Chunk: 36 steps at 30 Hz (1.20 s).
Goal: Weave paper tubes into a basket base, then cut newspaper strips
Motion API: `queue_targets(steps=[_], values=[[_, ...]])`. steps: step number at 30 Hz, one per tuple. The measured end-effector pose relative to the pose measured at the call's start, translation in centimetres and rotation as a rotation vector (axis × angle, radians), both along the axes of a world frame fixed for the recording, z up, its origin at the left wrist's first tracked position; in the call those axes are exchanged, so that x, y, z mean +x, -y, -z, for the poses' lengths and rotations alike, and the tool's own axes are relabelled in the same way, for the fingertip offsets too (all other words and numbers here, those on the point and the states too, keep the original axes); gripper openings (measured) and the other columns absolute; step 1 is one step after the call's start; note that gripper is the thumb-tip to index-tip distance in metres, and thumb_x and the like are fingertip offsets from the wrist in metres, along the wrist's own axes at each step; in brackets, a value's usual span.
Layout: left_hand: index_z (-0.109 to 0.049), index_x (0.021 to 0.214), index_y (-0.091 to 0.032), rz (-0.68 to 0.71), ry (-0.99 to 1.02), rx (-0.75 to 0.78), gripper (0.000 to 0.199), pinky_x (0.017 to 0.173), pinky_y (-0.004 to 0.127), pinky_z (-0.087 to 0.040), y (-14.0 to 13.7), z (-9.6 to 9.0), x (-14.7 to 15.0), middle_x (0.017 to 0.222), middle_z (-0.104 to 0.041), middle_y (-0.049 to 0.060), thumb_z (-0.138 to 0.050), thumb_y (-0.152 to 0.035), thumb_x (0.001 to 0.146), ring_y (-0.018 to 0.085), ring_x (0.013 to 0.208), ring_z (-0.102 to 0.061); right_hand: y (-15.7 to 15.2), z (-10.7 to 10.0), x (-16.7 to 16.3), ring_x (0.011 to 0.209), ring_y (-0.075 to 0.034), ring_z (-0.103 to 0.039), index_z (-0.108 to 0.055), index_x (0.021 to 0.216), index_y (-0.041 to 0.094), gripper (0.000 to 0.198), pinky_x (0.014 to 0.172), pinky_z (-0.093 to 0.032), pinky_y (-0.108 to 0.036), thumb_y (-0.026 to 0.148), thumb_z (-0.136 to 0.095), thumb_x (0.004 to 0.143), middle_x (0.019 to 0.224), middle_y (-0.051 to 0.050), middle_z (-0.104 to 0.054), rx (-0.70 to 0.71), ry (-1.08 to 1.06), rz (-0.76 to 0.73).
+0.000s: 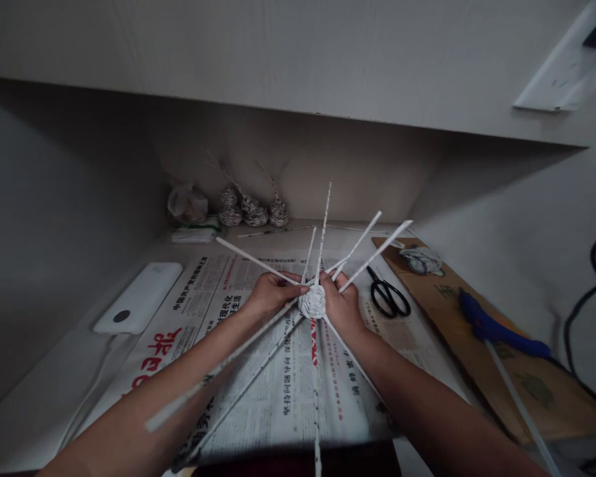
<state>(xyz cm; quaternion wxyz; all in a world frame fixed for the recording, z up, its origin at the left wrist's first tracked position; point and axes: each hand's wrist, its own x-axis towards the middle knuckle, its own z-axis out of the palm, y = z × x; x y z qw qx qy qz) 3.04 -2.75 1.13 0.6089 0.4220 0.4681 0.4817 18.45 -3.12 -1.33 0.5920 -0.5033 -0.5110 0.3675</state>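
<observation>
Between my hands is a small round woven base (pixel 312 302) made of rolled newspaper strips. Several long paper spokes (pixel 325 225) stick out from it in all directions, some toward the back and some toward me. My left hand (pixel 277 289) grips its left edge, thumb on top near the weave. On the right edge, my right hand (pixel 342 296) is closed around the rim and the spokes there. The fingers under the base are partly hidden. Black-handled scissors (pixel 388 296) lie just right of my right hand.
Newspaper (pixel 258 351) covers the table. A white power bank (pixel 139 298) with a cable lies left. Several woven gourd shapes (pixel 253 211) stand at the back beside a plastic bag (pixel 187 203). On the right, a blue glue gun (pixel 496 328) and crumpled plastic (pixel 422 260) rest on cardboard (pixel 536 397).
</observation>
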Motion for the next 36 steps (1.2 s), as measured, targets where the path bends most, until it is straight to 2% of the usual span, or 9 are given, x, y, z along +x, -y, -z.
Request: queue_targets(steps=[4, 7, 15, 20, 24, 29, 36], values=[[-0.073, 0.071, -0.013, -0.034, 0.036, -0.008, 0.045, 0.041, 0.022, -0.032, -0.2, 0.4, -0.1, 0.060, -0.067, 0.002, -0.095, -0.031, 0.037, 0.011, 0.048, -0.052, 0.4, -0.5, -0.1, 0.061, -0.017, -0.052, -0.058, 0.072, 0.022, 0.026, 0.057, -0.039, -0.028, 0.044, -0.056, 0.086, 0.063, 0.002, -0.057, 0.010, 0.106, 0.052], [-0.074, 0.069, -0.013, -0.006, 0.052, -0.015, 0.043, 0.038, 0.022, -0.027, -0.1, 0.1, 0.0, 0.059, -0.066, 0.003, -0.095, -0.032, 0.038, 0.010, 0.047, -0.050, 0.5, -1.0, -0.3, 0.059, -0.016, -0.049, -0.053, 0.067, 0.023, 0.026, 0.056, -0.038, -0.028, 0.041, -0.053, 0.086, 0.059, 0.003, -0.053, 0.012, 0.153, 0.081], [-0.074, 0.067, -0.013, 0.034, 0.043, 0.020, 0.036, 0.041, 0.023, -0.029, 0.0, 0.0, 0.3, 0.055, -0.064, 0.002, -0.094, -0.032, 0.043, 0.008, 0.045, -0.045, 0.0, -0.2, -0.2, 0.062, -0.017, -0.052, -0.055, 0.070, 0.023, 0.023, 0.059, -0.041, -0.029, 0.042, -0.055, 0.084, 0.063, 0.002, -0.056, -0.003, 0.085, 0.064], [-0.073, 0.066, -0.011, -0.055, 0.070, -0.018, 0.040, 0.040, 0.022, -0.026, -0.1, -0.1, 0.3, 0.056, -0.064, 0.002, -0.095, -0.025, 0.035, 0.009, 0.045, -0.047, -0.3, -0.2, -0.5, 0.059, -0.016, -0.054, -0.060, 0.077, 0.022, 0.028, 0.057, -0.044, -0.028, 0.050, -0.065, 0.078, 0.065, 0.002, -0.060, -0.076, -0.189, -0.063], [-0.073, 0.065, -0.011, -0.041, 0.089, -0.031, 0.041, 0.040, 0.022, -0.025, -0.2, -0.1, -0.1, 0.057, -0.065, 0.003, -0.095, -0.030, 0.036, 0.010, 0.048, -0.050, -0.4, -0.3, -0.6, 0.055, -0.013, -0.054, -0.061, 0.074, 0.020, 0.031, 0.056, -0.044, -0.027, 0.045, -0.078, 0.067, 0.061, 0.003, -0.060, -0.168, -0.370, -0.229], [-0.076, 0.072, -0.010, -0.035, 0.071, -0.016, 0.046, 0.039, 0.021, -0.024, -0.2, 0.3, -0.2, 0.061, -0.067, 0.005, -0.094, -0.039, 0.042, 0.009, 0.048, -0.049, -0.4, 0.0, -0.5, 0.056, -0.014, -0.057, -0.066, 0.075, 0.018, 0.027, 0.056, -0.045, -0.027, 0.039, -0.080, 0.066, 0.065, 0.001, -0.066, -0.121, -0.246, -0.159], [-0.076, 0.071, -0.012, -0.066, 0.108, -0.032, 0.042, 0.038, 0.021, -0.023, -0.4, 0.6, 0.1, 0.059, -0.067, 0.003, -0.094, -0.031, 0.038, 0.008, 0.045, -0.049, 0.0, -0.3, -0.5, 0.062, -0.017, -0.063, -0.069, 0.083, 0.018, 0.025, 0.059, -0.048, -0.028, 0.036, -0.078, 0.068, 0.074, -0.002, -0.072, -0.081, -0.148, -0.161]])
